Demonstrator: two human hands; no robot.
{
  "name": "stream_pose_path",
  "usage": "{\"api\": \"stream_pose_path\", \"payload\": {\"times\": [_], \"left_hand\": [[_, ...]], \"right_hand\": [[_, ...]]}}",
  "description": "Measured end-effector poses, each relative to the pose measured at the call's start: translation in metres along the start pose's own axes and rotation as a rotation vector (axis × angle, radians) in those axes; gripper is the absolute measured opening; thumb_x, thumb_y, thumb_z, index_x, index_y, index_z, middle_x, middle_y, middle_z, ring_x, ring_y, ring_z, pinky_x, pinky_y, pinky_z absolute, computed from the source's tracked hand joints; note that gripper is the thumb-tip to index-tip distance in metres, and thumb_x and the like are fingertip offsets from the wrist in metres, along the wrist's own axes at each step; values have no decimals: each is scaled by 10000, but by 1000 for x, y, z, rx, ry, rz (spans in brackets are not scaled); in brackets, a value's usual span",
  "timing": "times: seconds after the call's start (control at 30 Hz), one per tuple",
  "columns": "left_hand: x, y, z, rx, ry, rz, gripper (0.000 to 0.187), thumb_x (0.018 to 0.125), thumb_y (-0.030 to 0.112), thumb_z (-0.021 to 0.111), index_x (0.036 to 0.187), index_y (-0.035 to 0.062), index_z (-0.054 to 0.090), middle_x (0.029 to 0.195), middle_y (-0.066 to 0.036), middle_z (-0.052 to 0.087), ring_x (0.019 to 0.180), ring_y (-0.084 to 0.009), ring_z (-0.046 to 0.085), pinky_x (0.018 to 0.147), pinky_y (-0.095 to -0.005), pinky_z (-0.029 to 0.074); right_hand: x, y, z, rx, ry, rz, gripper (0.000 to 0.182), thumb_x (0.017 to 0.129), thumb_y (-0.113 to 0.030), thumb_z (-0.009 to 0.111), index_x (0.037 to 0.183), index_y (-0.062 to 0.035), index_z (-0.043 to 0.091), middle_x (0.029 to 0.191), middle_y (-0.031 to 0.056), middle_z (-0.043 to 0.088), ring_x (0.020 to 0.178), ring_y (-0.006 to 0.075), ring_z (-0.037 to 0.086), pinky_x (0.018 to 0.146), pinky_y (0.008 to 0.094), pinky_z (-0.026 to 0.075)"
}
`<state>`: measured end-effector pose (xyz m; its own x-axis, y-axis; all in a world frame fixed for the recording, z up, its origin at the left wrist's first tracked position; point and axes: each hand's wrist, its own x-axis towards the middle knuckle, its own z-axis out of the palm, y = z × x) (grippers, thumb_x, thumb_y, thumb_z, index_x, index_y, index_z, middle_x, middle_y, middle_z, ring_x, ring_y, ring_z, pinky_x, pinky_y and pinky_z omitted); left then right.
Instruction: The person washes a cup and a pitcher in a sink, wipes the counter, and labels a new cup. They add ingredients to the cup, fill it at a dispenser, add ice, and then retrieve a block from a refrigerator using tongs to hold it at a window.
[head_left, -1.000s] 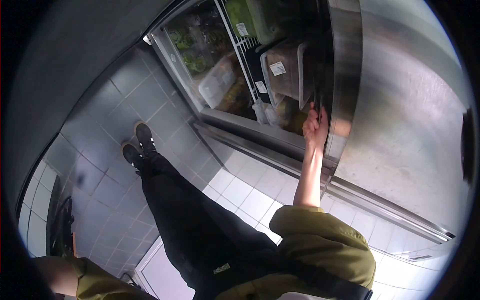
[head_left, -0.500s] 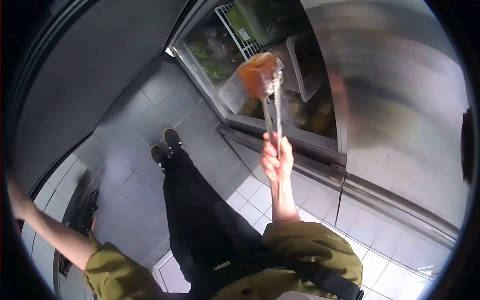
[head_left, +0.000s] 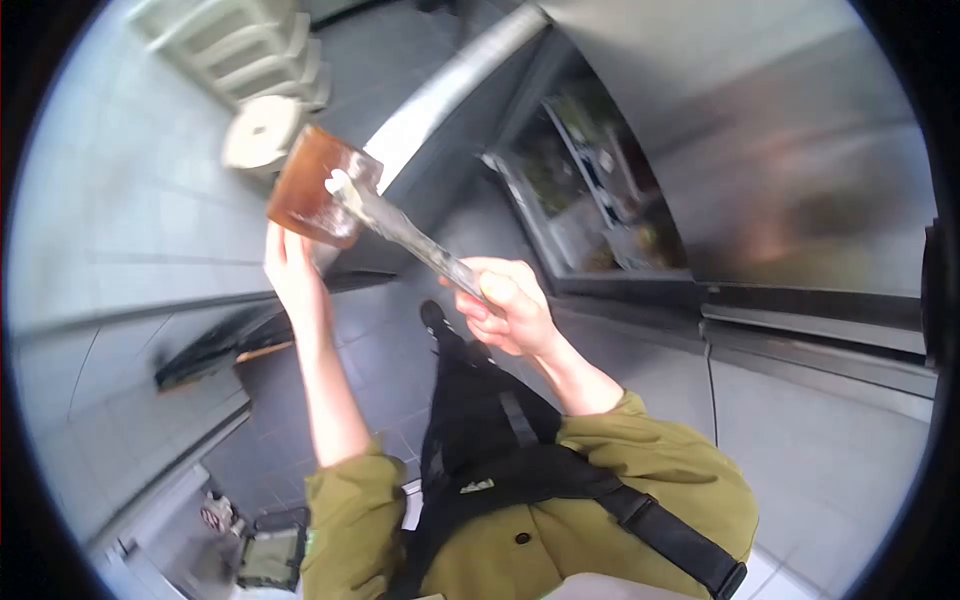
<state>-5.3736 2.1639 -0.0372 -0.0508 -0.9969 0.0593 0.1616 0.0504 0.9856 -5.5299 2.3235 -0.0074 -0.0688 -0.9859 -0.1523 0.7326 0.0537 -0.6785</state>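
Note:
A reddish-brown container (head_left: 315,185), slightly blurred, is in front of me at the upper left. My left hand (head_left: 293,262) reaches up to its lower edge, with the fingertips partly hidden behind it. Metal tongs (head_left: 425,243) run from the container down to my right hand (head_left: 505,305), whose fingers are wrapped round their handle. The tips of the tongs meet the container's near side, where something whitish shows.
An open fridge compartment (head_left: 600,190) holding packed items lies at the upper right, beside a steel door (head_left: 770,150). White stacked racks (head_left: 250,50) stand at the upper left. Dark floor tiles (head_left: 350,340) lie below.
The view has turned away from the fridge. My right hand has carried the tongs and container left. My left hand has come from the far left up to the container.

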Motion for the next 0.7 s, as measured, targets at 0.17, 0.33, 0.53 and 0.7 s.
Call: {"api": "stream_pose_path", "payload": {"times": [0.17,0.33,0.53,0.7], "left_hand": [[-143,41,-171,-265,393,-97,282,884,216,445,1061,5,504,1006,-93,557,987,-176,507,871,-304,374],[-342,15,-344,-308,1005,-293,273,838,214,496,1049,43,521,1000,-75,559,958,-168,515,820,-282,395],[-454,31,-504,-649,1497,-186,272,803,213,524,1029,62,529,995,-72,554,937,-167,519,777,-270,405],[-438,100,-591,-651,1330,-77,185,820,169,502,973,74,544,880,-50,576,848,-153,545,757,-263,408]], "right_hand": [[-11,55,91,82,-400,239,398,840,-252,506,1055,83,483,623,39,446,371,5,273,324,148,251],[-35,165,182,6,-642,461,420,833,-296,511,1031,75,492,605,31,434,358,14,262,310,163,244],[-58,333,338,83,-807,674,420,861,-320,460,1038,60,484,600,10,407,345,15,247,291,158,235],[-75,473,489,147,-876,844,413,889,-338,402,1046,36,480,607,-6,382,342,16,227,290,155,228]]}}
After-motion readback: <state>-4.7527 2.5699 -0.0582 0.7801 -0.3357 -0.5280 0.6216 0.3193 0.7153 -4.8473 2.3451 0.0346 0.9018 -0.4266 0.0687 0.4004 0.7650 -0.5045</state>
